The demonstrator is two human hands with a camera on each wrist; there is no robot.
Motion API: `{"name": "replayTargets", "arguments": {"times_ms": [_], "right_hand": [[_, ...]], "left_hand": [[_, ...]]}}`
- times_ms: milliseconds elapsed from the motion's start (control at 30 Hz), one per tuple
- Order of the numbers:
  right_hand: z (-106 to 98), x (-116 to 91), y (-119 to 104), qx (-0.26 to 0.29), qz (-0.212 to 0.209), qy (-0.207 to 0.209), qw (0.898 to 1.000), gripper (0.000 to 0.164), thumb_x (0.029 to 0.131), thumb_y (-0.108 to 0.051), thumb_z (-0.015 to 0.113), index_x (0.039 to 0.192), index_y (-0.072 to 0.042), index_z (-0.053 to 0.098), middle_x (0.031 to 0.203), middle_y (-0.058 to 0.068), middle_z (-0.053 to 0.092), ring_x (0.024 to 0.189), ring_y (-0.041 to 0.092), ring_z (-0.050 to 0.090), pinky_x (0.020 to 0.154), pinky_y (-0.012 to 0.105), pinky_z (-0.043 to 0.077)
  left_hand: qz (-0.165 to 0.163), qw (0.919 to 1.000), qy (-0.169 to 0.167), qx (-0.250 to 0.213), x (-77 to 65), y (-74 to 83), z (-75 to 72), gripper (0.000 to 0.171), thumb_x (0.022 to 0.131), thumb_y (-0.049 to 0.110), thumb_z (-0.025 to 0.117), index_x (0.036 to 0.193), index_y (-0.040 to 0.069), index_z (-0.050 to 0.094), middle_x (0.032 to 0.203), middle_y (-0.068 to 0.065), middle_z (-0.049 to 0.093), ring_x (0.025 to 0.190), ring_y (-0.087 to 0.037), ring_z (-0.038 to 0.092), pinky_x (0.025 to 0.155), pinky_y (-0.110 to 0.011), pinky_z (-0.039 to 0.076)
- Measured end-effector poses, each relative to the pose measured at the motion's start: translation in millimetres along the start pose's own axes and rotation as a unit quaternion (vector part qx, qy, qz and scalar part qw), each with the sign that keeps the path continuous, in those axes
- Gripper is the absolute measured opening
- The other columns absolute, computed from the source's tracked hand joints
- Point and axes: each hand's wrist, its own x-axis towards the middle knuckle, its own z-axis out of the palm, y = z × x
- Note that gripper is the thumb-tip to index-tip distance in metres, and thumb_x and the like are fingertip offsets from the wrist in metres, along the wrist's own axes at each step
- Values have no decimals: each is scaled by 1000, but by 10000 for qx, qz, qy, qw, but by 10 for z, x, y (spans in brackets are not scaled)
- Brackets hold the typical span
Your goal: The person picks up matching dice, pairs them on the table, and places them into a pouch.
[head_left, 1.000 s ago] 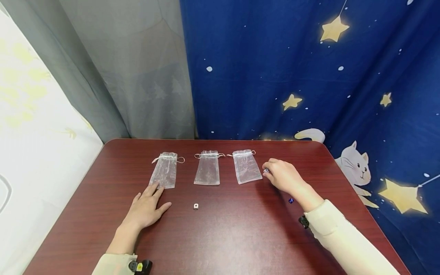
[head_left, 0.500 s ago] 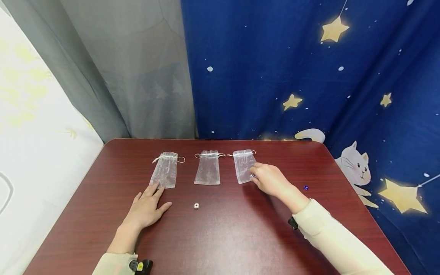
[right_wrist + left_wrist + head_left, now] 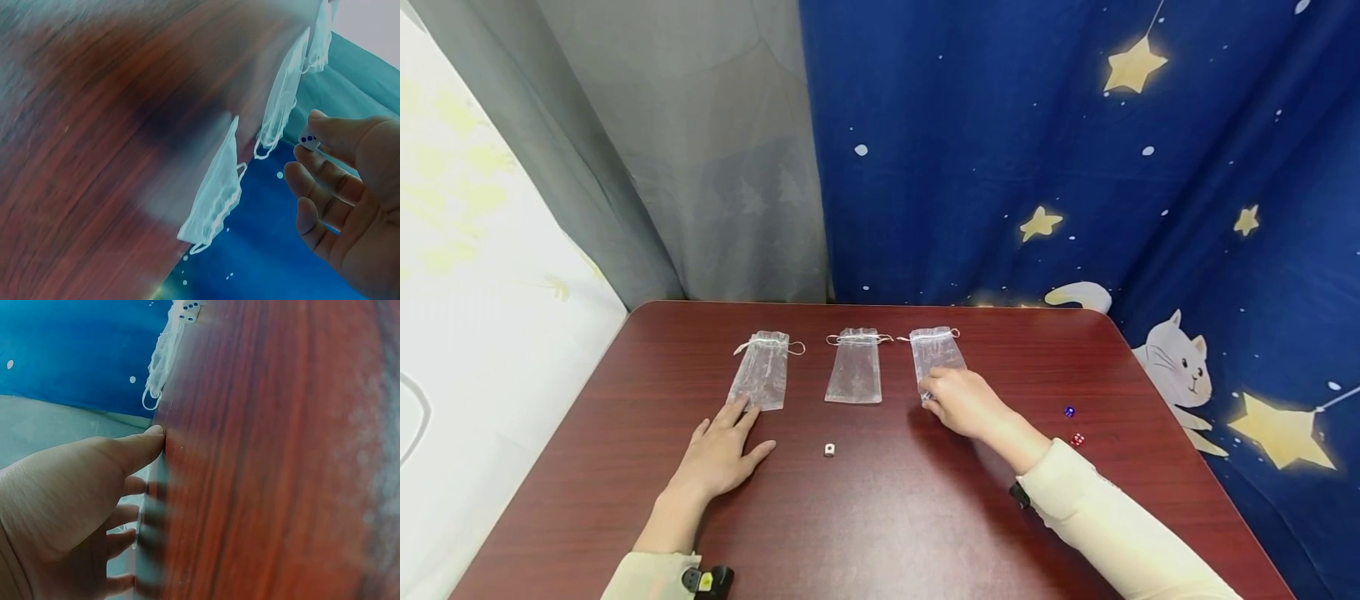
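My left hand [image 3: 718, 454] lies flat on the table with spread fingers, its fingertips at the lower edge of the left sheer drawstring bag [image 3: 763, 367]. A white die [image 3: 830, 450] sits on the table to the right of that hand. Between thumb and forefinger, my right hand [image 3: 964, 403] pinches another white die [image 3: 308, 139] with dark dots. In the head view this hand is over the lower part of the right drawstring bag [image 3: 936, 348] and partly covers it. The middle drawstring bag [image 3: 853, 371] lies flat between the other two.
On the right side of the brown table [image 3: 880, 533] lie a blue die [image 3: 1069, 412] and a red die [image 3: 1078, 439], close to my right sleeve [image 3: 1120, 525]. A blue curtain [image 3: 940, 167] with stars and a grey curtain [image 3: 700, 167] hang behind the table's far edge.
My right hand has moved left with the white die, from beside the right bag to over its lower part. The blue and red dice have come into view behind it. My left hand stays put.
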Motion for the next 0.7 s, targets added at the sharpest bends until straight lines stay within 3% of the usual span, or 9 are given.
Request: {"name": "replayTargets", "arguments": {"times_ms": [700], "right_hand": [[115, 126, -308, 104, -443, -123, 9989, 7, 89, -20, 77, 89, -17, 70, 85, -2, 62, 79, 22, 69, 69, 41, 56]], "left_hand": [[-17, 10000, -14, 27, 3, -10, 13, 68, 96, 40, 66, 146, -3, 50, 156, -28, 36, 145, -45, 32, 111, -72, 24]]}}
